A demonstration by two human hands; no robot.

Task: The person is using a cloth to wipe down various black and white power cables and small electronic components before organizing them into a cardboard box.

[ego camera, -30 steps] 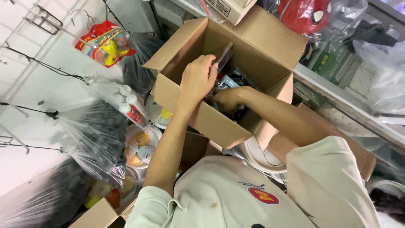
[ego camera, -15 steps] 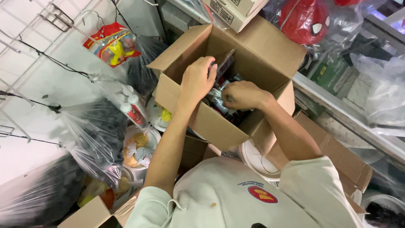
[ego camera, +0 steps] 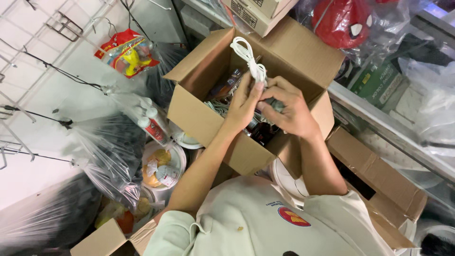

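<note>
Cluttered storage shelves and plastic bags surround me. My left hand (ego camera: 244, 102) and right hand (ego camera: 289, 106) together pinch a coiled white cable (ego camera: 250, 59) above the open cardboard box (ego camera: 204, 118), beside a red mask (ego camera: 343, 21).

White cord bundle (ego camera: 250, 59), brown cardboard box (ego camera: 199, 116), red mask (ego camera: 341, 21), cream shirt (ego camera: 246, 223)

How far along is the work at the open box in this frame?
Done: the box stands open and a white cord bundle is lifted above it. In hand: the left hand and right hand both grip the bundle's lower end. Left: more cords and dark items lie inside the box.
</note>
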